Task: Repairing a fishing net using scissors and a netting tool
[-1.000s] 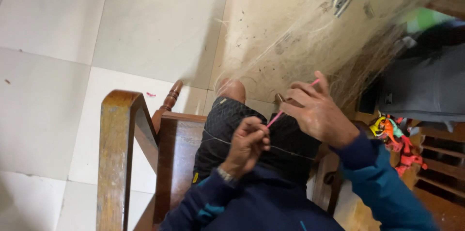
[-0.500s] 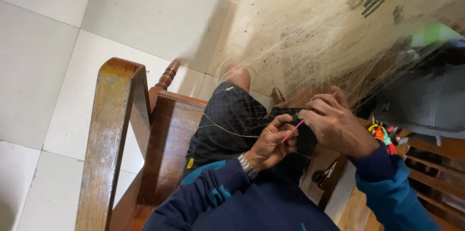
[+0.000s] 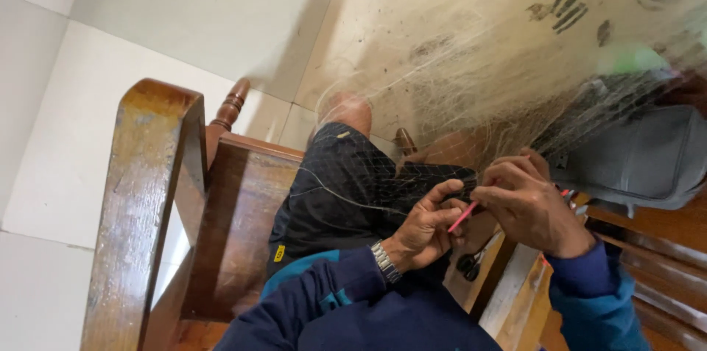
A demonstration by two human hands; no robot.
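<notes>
Lower centre of frame: left hand (image 3: pixel 427 224) in a narrow grip on a pink needle (image 3: pixel 462 217); right hand (image 3: pixel 530 204) pinches fine fishing net (image 3: pixel 471 64) just beside it.

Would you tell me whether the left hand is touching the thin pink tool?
Touching. The head view shows the left hand with its fingertips pinched on the lower end of the pink tool, while the right hand grips the upper end.
</notes>
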